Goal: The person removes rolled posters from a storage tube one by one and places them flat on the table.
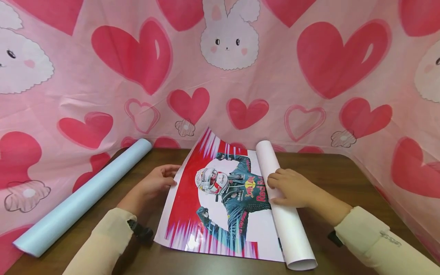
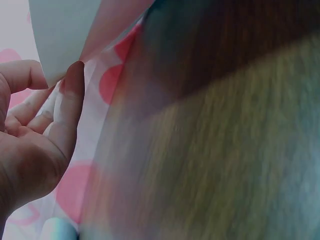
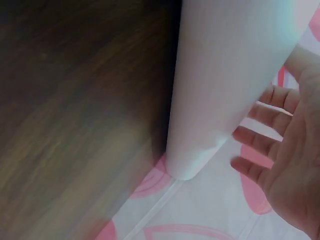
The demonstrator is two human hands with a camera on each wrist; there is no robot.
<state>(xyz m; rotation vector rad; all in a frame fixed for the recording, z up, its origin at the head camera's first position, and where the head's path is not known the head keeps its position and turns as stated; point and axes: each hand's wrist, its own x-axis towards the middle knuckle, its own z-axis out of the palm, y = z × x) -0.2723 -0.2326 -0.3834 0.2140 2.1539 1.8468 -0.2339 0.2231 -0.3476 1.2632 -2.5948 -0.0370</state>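
A partly unrolled poster (image 1: 237, 191) lies on the table, printed with a racing driver in a helmet and dark suit on red and white. At its left edge my left hand (image 1: 159, 182) pinches the sheet between thumb and fingers, and that edge lifts off the table; the left wrist view shows the paper's pale back (image 2: 62, 35) in the grip. The right side of the sheet is still wound into a white roll (image 1: 292, 233). Over the middle of this roll rests my right hand (image 1: 290, 187), fingers spread and loosely bent against it, as the right wrist view also shows.
A second, light blue roll (image 1: 86, 194) lies slantwise along the left side of the brown wooden table (image 1: 319, 172). Behind and beside the table hangs a pink cloth (image 1: 213, 80) with hearts and rabbits. Dark bands sit at both wrists.
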